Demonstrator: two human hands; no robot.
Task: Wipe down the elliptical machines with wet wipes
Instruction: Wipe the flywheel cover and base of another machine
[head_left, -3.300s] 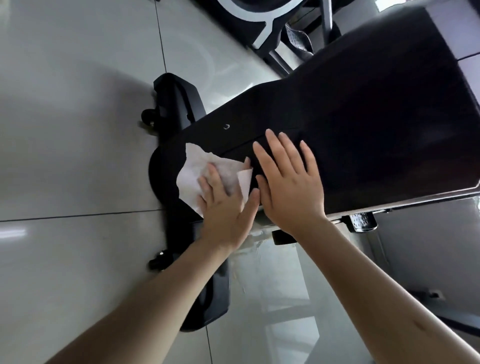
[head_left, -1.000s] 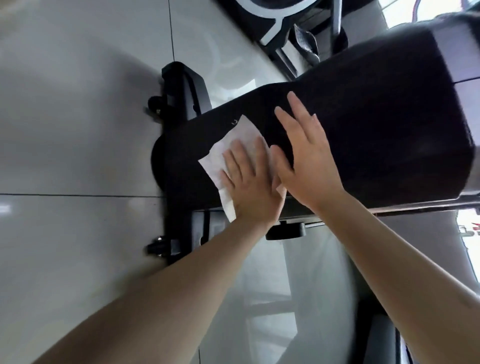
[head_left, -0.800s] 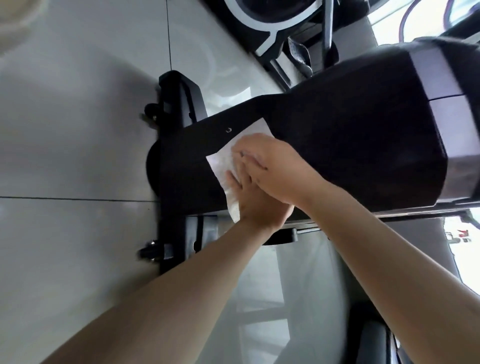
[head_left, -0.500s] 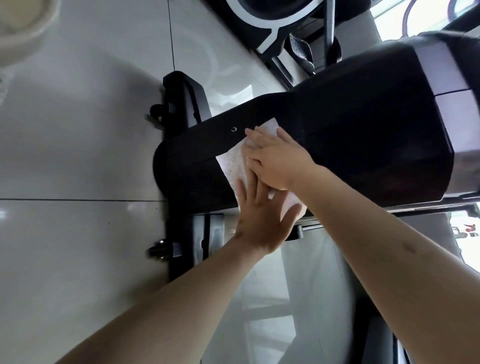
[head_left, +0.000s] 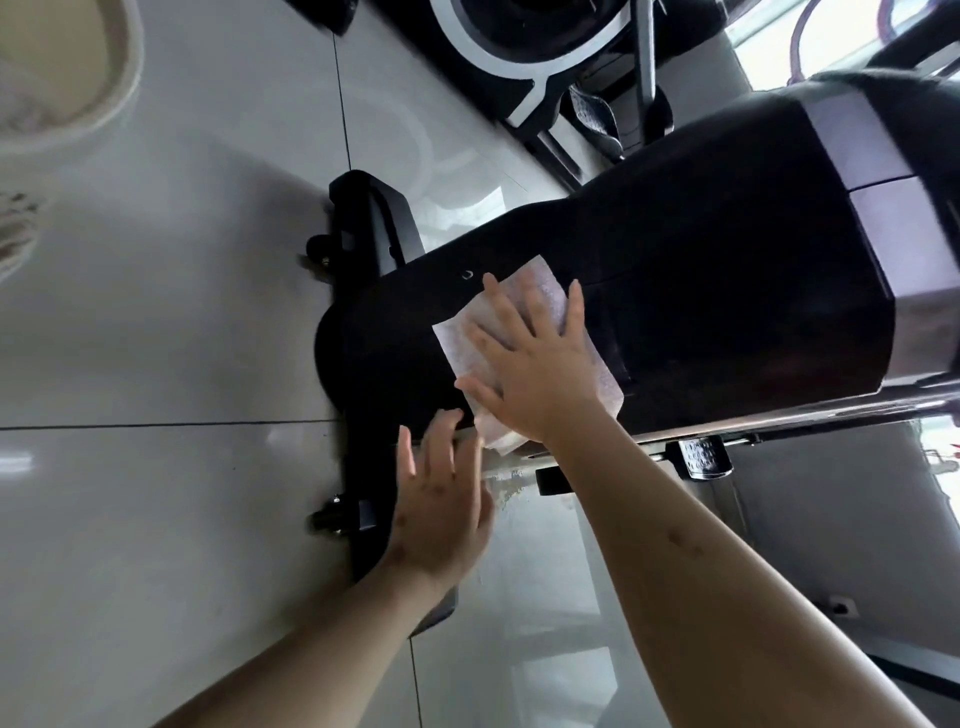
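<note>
The elliptical machine's glossy black housing (head_left: 727, 249) runs across the middle of the head view. A white wet wipe (head_left: 457, 343) lies flat on its top, near the narrow end. My right hand (head_left: 535, 374) presses on the wipe with its fingers spread and straight. My left hand (head_left: 441, 509) hovers lower, off the wipe, at the housing's near edge, with straight fingers and nothing in it.
The black base crossbar (head_left: 374, 228) with small wheels lies on the pale tiled floor (head_left: 156, 493). Another machine's black and silver frame (head_left: 524, 67) stands behind. A ridged pedal (head_left: 698, 462) sticks out under the housing's silver rail at the right.
The wipe has passed from my left hand to my right. My left hand has slid off it toward me, and my right hand now lies flat on the wipe.
</note>
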